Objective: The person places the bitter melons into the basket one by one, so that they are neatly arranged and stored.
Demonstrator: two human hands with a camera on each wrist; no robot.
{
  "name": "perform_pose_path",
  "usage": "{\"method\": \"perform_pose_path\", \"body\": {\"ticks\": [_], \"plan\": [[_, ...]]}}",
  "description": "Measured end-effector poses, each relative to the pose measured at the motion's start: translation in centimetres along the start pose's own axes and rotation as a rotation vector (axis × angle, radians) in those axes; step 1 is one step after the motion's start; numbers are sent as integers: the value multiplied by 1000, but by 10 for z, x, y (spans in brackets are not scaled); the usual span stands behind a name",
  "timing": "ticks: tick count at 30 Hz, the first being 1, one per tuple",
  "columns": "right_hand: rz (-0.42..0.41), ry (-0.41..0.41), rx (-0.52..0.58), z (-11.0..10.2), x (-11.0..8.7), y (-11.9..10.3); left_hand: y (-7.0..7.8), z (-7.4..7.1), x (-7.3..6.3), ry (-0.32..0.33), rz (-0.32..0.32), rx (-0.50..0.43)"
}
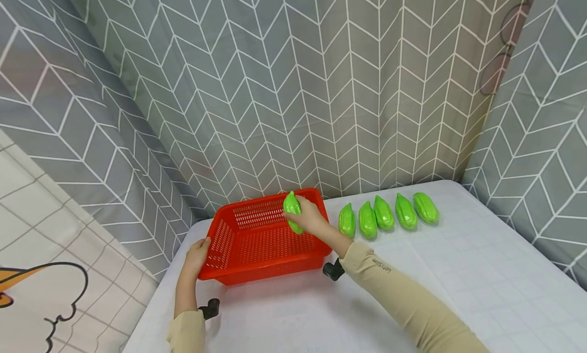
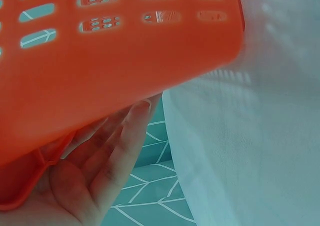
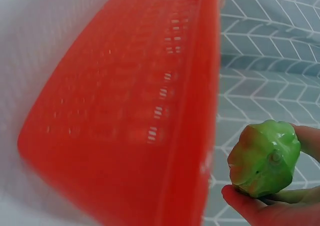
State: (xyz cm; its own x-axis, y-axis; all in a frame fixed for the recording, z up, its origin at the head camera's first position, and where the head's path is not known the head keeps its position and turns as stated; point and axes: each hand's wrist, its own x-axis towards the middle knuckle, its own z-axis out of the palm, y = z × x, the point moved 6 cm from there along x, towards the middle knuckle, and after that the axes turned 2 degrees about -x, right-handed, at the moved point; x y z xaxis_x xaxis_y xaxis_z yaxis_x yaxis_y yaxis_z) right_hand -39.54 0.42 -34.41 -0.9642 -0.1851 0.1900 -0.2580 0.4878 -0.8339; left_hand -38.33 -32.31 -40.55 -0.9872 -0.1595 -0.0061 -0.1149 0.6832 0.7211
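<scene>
A red plastic basket (image 1: 270, 269) with slotted walls stands on the white table. My left hand (image 1: 198, 253) grips its left rim; in the left wrist view the fingers (image 2: 132, 128) lie against the basket's outer side. My right hand (image 1: 311, 215) holds a bright green, lumpy bitter melon (image 1: 292, 206) with a pointed tip, above the basket's right part. The right wrist view shows the blunt end of this bitter melon (image 3: 267, 158) between thumb and fingers, beside the basket wall (image 3: 115, 110). Inside, the basket's slotted floor shows without other melons.
Several more green bitter melons (image 1: 405, 211) lie in a row on the white table (image 1: 458, 271), right of the basket. A grey patterned curtain (image 1: 357, 98) hangs close behind the table's back edge. Dark wrist-worn devices (image 1: 333, 270) sit near both sleeves.
</scene>
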Motion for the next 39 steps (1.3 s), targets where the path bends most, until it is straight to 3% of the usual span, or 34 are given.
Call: {"method": "perform_pose_path", "body": {"ticks": [19, 39], "plan": [[8, -118, 80, 75, 3, -13, 1, 0, -1, 1, 6, -4], [79, -162, 96, 120, 3, -18, 0, 0, -1, -2, 5, -15]]}}
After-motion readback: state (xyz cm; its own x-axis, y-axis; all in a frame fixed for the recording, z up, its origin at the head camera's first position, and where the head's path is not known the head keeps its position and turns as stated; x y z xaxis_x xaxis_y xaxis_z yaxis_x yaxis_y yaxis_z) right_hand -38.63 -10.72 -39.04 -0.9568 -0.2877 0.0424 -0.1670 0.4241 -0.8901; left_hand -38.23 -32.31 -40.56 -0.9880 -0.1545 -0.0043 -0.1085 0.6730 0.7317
